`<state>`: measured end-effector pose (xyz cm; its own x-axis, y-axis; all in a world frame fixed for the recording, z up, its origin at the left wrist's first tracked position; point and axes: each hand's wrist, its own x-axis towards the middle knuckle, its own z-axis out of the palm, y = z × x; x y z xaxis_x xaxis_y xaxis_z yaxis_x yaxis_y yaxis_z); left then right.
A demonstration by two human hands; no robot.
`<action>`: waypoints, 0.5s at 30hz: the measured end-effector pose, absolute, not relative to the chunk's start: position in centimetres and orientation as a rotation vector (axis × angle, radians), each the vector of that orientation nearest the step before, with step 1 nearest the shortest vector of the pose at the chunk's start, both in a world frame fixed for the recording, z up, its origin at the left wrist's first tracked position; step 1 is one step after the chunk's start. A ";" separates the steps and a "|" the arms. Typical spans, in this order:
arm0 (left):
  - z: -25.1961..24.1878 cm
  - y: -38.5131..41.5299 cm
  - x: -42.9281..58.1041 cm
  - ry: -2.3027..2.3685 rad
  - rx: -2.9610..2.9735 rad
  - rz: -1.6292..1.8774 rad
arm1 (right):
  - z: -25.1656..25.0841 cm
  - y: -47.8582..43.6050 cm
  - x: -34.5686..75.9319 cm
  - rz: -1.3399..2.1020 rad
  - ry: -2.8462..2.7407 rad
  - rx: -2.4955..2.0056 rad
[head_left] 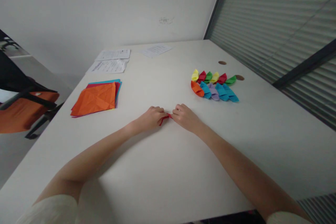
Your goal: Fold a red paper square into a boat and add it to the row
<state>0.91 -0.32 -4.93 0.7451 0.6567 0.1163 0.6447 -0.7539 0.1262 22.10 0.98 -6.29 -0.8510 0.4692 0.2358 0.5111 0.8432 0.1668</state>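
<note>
My left hand (152,117) and my right hand (186,116) rest close together on the white table (168,168), fingers curled. Between them they pinch a small folded piece of red paper (165,118), mostly hidden by the fingers. To the left lies a stack of square coloured sheets (96,98) with an orange one on top. Further back on the right sit two rows of folded paper shapes (214,84) in yellow, red, green, orange, blue and purple.
Printed white papers (111,61) and another sheet (155,50) lie at the table's far side. Two small brown discs (239,77) sit near the folded shapes. A chair with an orange seat (23,112) stands left of the table. Window blinds run along the right.
</note>
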 end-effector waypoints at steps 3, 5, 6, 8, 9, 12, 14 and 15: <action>-4.7 -0.5 1.0 1.067 2.872 0.239 | -6.2 1.0 22.1 -0.361 -2.858 -0.749; -4.6 -0.6 1.1 1.068 2.883 0.259 | -6.2 1.1 22.1 -0.369 -2.865 -0.746; -4.6 -0.7 1.1 1.078 2.886 0.276 | -6.2 1.1 22.1 -0.370 -2.869 -0.743; -4.6 -0.9 1.2 1.110 2.884 0.310 | -6.2 1.2 22.1 -0.368 -2.877 -0.740; -4.7 -0.9 1.3 1.123 2.882 0.318 | -6.1 1.2 22.1 -0.362 -2.881 -0.739; -5.0 -1.0 1.3 1.120 2.894 0.289 | -6.0 1.3 22.1 -0.347 -2.901 -0.739; -5.3 -1.0 1.2 1.106 2.909 0.277 | -5.9 1.3 21.9 -0.345 -2.924 -0.747; -5.5 -0.9 1.2 1.103 2.917 0.281 | -5.8 1.3 21.9 -0.346 -2.936 -0.758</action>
